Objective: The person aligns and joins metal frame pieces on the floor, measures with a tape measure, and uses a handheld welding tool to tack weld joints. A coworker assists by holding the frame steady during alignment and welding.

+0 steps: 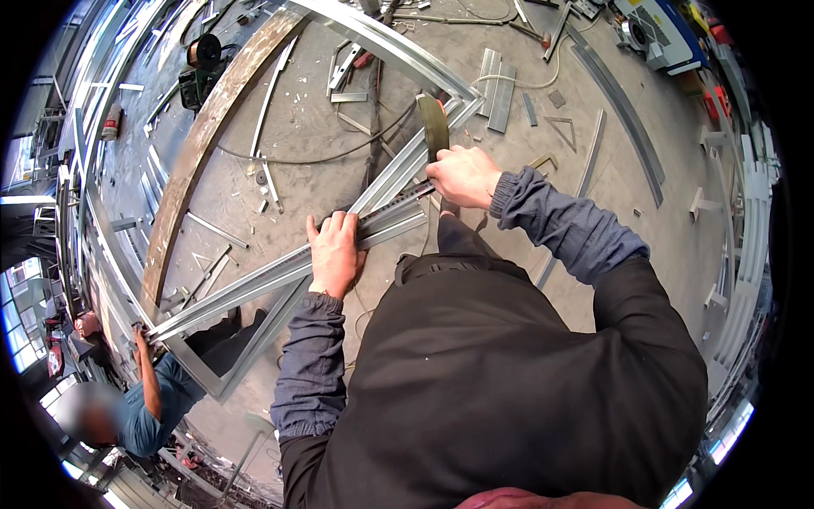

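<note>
A silvery metal frame runs diagonally in front of me, from the lower left to the upper middle. Over one of its bars lies my left hand, fingers curled across the top and thumb out to the side. A dark strip with fine markings stretches along the bar between my hands. My right hand is closed, its fingertips pinching the strip's upper end. Just beyond those fingertips, an olive, round-edged disc-like thing with some orange stands against the frame; its kind is unclear.
At the lower left a co-worker's hand touches the frame's far end. A long rusty curved beam lies beyond. Flat metal plates, a curved grey strip, loose offcuts and cables litter the concrete floor.
</note>
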Motion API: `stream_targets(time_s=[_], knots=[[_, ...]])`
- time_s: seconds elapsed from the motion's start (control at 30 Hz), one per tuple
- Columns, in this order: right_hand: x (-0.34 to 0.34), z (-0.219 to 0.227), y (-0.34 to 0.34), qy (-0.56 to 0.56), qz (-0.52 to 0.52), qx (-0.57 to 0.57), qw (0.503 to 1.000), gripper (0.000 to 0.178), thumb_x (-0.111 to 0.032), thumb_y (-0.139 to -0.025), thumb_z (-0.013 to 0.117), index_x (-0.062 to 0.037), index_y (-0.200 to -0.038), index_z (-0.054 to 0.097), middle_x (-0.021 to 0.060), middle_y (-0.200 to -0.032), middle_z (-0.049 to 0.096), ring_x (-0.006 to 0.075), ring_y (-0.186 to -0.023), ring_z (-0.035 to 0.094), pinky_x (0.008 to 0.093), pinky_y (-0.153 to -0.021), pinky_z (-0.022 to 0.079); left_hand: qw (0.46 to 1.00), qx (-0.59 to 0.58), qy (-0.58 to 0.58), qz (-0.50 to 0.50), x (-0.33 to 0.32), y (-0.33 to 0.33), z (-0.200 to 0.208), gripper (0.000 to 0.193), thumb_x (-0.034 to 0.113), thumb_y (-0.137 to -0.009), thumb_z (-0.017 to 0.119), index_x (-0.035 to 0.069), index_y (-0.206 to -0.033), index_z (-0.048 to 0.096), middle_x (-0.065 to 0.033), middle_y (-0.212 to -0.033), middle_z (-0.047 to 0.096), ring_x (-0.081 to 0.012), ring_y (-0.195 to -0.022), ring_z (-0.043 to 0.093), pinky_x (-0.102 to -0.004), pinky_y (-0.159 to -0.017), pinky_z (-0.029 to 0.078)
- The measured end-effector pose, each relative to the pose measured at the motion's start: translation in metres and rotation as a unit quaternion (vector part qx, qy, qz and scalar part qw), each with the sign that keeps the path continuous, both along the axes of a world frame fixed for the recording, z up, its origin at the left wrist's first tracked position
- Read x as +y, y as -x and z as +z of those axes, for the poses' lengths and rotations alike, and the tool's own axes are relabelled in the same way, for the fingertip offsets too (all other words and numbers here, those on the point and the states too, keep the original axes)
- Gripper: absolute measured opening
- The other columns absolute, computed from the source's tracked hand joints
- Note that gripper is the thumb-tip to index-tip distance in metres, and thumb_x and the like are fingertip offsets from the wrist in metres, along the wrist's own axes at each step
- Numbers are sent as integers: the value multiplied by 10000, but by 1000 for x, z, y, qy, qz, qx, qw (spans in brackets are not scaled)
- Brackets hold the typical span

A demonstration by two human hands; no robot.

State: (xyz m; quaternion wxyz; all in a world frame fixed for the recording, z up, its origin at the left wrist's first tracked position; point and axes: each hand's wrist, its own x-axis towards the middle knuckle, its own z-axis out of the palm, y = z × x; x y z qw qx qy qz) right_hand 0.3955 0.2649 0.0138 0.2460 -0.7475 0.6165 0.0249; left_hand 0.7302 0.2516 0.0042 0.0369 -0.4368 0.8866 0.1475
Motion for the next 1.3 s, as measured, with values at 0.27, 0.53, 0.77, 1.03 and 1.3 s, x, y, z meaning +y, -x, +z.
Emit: stream_targets(time_s=[0.27, 0.53, 0.77, 1.03, 1.3], knots=[[-10, 0, 1, -54, 10, -5, 998, 272, -230, -977, 632, -93, -1077, 846, 200, -1067, 815, 409, -1056, 800, 531, -913, 633, 1000, 22, 12, 1, 2, -2, -3, 857, 122, -731, 922, 129, -1513, 571, -92, -1240, 654, -334, -1248, 659, -677, -1290, 335], [-22, 13, -4, -177, 34, 25, 983, 301, -215, -940, 645, -108, -1131, 852, 181, -1136, 837, 401, -1094, 804, 517, -925, 636, 1000, -3, 13, -9, 5, -3, -1, 856, 159, -785, 912, 120, -1553, 536, -76, -1266, 606, -304, -1241, 645, -695, -1297, 337], [-43, 4, -1, -216, 93, 39, 971, 348, -330, -989, 653, -111, -1175, 849, 187, -1113, 832, 414, -1078, 790, 528, -922, 622, 1000, 7, 12, -9, 5, -3, -3, 799, 149, -787, 909, 127, -1512, 573, -75, -1251, 606, -307, -1224, 645, -702, -1300, 336], [-60, -5, 2, -241, 166, 38, 956, 343, -326, -977, 662, -102, -1150, 855, 186, -1101, 828, 414, -1069, 786, 532, -918, 621, 1000, 15, 11, -9, 5, -1, -1, 673, 136, -778, 899, 121, -1400, 644, -76, -1176, 604, -315, -1183, 644, -713, -1290, 340], [-61, -5, 2, -240, 178, 33, 954, 338, -316, -978, 659, -98, -1146, 855, 179, -1107, 828, 403, -1064, 785, 519, -927, 619, 1000, 25, 9, -8, 5, -3, 0, 644, 126, -788, 882, 115, -1391, 656, -81, -1180, 608, -316, -1185, 647, -717, -1286, 342]])
